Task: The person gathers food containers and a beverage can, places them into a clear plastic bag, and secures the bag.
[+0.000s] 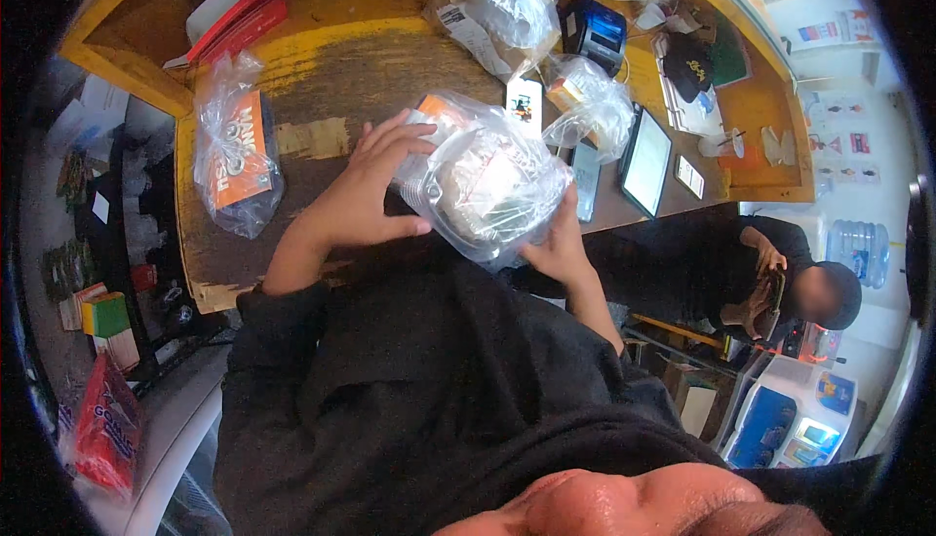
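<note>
A clear plastic bag [490, 185] is between my hands, above the near side of the wooden counter. Inside it sits a clear plastic food container [468, 233] with a pale wrapped bundle, partly hidden by glare. My left hand [351, 192] cups the bag's left side, its fingers spread over the upper edge and the thumb lower down. On the opposite side, my right hand [561, 240] grips the bag, with some fingers hidden behind it. An orange-and-white package [444, 108] shows at the bag's upper left. Just beyond is a phone with a lit screen [524, 108].
Left on the counter [307, 138] lies a bagged orange box [238, 148]. Toward the back and right are more tied bags [515, 13], a small printer-like device [594, 35], a tablet [647, 159] and a smartphone [689, 178]. A person [768, 280] is at the right.
</note>
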A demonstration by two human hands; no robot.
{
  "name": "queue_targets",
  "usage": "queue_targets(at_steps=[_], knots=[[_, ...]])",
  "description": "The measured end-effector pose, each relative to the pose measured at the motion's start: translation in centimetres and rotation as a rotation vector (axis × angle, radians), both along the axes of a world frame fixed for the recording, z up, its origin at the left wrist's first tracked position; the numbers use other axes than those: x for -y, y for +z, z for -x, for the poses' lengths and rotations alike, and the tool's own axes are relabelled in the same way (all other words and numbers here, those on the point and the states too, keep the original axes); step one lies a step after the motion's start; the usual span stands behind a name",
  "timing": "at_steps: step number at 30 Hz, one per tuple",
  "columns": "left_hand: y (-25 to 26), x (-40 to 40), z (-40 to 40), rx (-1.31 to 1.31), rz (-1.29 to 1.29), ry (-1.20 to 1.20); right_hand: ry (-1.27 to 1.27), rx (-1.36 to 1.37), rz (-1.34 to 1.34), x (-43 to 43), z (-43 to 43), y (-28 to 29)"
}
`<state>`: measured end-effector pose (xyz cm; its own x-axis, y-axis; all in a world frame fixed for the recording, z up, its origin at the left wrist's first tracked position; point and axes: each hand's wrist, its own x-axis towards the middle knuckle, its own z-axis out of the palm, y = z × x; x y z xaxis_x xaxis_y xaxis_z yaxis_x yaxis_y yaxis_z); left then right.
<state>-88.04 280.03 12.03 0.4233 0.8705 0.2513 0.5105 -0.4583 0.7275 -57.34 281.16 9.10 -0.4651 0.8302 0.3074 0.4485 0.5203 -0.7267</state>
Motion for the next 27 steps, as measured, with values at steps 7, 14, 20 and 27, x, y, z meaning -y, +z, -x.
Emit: queue_targets(at_steps=[7,14,20,27], knots=[[-1.1,-2.4,-1.6,0.264,-0.045,0.121,-0.157,-0.237,0.074,-3.2,1.4,0.1],[0.0,-3.1,-2.5,0.396,0.12,0.212,-0.158,-0.409,0.106,-5.0,2.4,1.2],[-1.3,-4.4,-2.9,0.404,-0.006,0.227,-0.232,-0.416,0.099,-5.6,2.1,0.5],[-1.0,-4.2,-2.9,0.395,0.136,0.212,-0.257,-0.419,0.085,-5.7,2.0,0.4]])
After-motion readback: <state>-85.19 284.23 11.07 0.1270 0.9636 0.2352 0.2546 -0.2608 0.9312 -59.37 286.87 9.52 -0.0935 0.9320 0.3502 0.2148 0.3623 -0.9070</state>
